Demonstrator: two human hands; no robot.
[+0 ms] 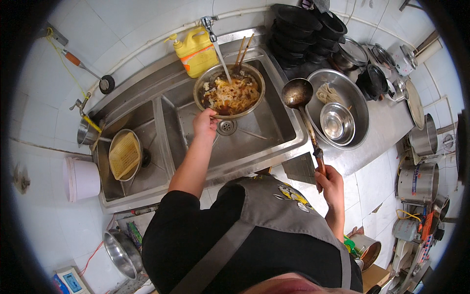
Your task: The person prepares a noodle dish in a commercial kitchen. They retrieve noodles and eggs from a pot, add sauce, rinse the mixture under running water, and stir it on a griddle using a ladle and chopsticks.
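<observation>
My left hand grips the near rim of a round metal basin over the right sink bowl. Brownish liquid with noodle-like strips and pale food bits fills much of it. Water runs into the basin from the faucet. A pair of wooden chopsticks leans against the basin's far side. In my right hand is the wooden handle of a long metal ladle. Its bowl end is raised beside the sink's right edge.
A large steel basin with a cloth and small steel bowls stands on the right counter. Stacked black pots rise behind it. A yellow pump jug stands behind the sink. The left sink bowl holds a yellow strainer basket.
</observation>
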